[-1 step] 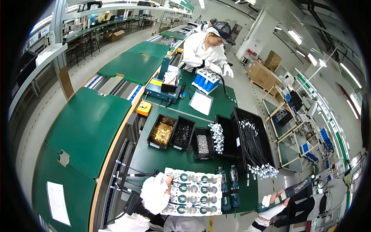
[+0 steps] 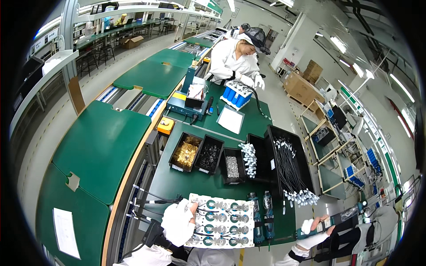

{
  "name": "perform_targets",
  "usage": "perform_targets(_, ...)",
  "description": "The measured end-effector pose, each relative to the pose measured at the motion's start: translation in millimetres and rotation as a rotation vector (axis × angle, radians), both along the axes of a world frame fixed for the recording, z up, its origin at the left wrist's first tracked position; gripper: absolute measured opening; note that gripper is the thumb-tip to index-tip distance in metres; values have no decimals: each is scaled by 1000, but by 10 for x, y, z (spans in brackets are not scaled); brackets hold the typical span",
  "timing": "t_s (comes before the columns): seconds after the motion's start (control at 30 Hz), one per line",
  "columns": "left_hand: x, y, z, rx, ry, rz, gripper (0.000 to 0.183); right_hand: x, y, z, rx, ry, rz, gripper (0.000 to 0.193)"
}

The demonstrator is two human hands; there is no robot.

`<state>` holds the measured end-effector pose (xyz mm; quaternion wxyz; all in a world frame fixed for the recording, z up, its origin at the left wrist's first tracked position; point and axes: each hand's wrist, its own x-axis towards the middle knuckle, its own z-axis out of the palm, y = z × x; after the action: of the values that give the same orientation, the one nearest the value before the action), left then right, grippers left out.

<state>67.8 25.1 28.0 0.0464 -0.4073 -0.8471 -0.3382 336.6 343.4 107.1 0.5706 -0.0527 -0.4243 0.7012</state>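
Note:
A white panel (image 2: 212, 243) with rows of round green-and-grey parts and short black leads lies at the table's near edge. My left hand (image 2: 178, 220), in a white glove with bare fingertips, grips the panel's left edge. Off the table's right side, my right hand (image 2: 316, 226) is wrapped round a teal and black electric screwdriver (image 2: 341, 217), apart from the panel. Two similar teal electric screwdrivers, one (image 2: 256, 217) beside the panel and another (image 2: 269, 216) to its right, lie on the table. Black cables (image 2: 153, 201) with white ends lie left of my left hand.
Behind the panel stand black bins with brass parts (image 2: 186, 153), black parts (image 2: 210, 155), silver parts (image 2: 232, 166) and white-tipped pieces (image 2: 249, 159). A long black bin (image 2: 306, 166) holds cables. Across the table a co-worker (image 2: 237, 55) handles a blue battery block (image 2: 236, 95).
My right hand has shifted slightly up and to the right with the electric screwdriver. The co-worker's hand has moved a little closer to the battery block. My left hand stays on the panel.

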Motion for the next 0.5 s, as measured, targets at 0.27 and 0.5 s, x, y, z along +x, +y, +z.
perform_targets(0.27, -93, 38, -106, 1, 25, -15, 49, -2290, -1001, 442, 332, 110, 513, 77)
perform_targets(0.5, -57, 127, -182, 103, 47, 20, 49, -2847, -1371, -101, 399, -130, 700, 71)
